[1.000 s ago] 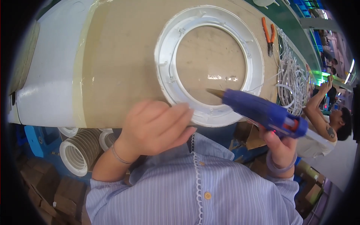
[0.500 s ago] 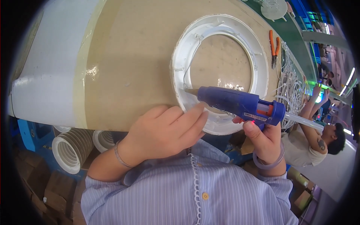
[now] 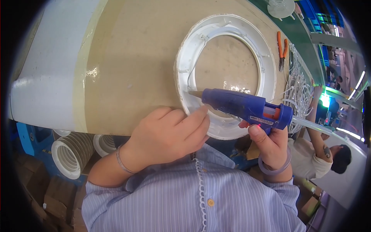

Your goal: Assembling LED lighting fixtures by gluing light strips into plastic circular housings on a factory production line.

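Note:
A round white plastic ring (image 3: 183, 71) lies on the tan board, with a thin wire running along its inner channel. My left hand (image 3: 167, 133) grips the near left rim, its fingers curled over the edge and the thumb hidden. Closed around the handle of a blue hot glue gun (image 3: 235, 103) is my right hand (image 3: 271, 145). The gun's nozzle points left and meets the ring's inner channel at its left side, by the end of the wire. A clear glue stick (image 3: 305, 122) sticks out of the gun's back.
Orange-handled pliers (image 3: 283, 50) lie right of the ring, beside a bundle of white wires (image 3: 296, 83). Ribbed white rings (image 3: 73, 154) are stacked below the table's left side. A co-worker (image 3: 315, 150) is at the right. A clear plastic part (image 3: 281, 8) sits at the far right.
The whole view has shifted slightly; the glue gun's nozzle stays at the same spot on the ring. At the right, the co-worker's arms and head have moved.

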{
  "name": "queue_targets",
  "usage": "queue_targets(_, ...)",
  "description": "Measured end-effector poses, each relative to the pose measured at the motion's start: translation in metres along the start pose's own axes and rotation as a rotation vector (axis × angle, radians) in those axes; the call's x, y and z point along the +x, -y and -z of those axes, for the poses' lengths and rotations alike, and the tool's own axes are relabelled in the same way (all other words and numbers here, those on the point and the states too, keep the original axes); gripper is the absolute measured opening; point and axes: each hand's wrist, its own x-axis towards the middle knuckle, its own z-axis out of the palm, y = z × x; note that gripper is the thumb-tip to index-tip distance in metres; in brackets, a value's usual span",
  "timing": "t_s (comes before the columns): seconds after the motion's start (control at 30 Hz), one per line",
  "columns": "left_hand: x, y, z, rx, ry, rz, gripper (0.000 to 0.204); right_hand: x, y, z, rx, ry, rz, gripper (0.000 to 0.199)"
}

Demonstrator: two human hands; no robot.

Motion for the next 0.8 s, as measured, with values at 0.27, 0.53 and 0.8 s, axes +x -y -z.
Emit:
queue_targets(0.27, -0.0004, -0.0001, -0.0007, -0.011, -0.01, 0.007, 0.022, -0.0003, 0.0001, 0.0031, -0.044, 0.014, 0.001, 0.031)
queue_targets(0.53, 0.0004, 0.0, 0.0003, -0.002, -0.012, 0.0, 0.021, -0.0027, 0.0012, 0.0003, -0.001, -0.06, -0.038, 0.03)
queue_targets(0.8, -0.0004, 0.0006, -0.0008, -0.007, -0.006, -0.003, 0.022, -0.0023, 0.0017, 0.0004, -0.039, -0.09, -0.042, 0.029)
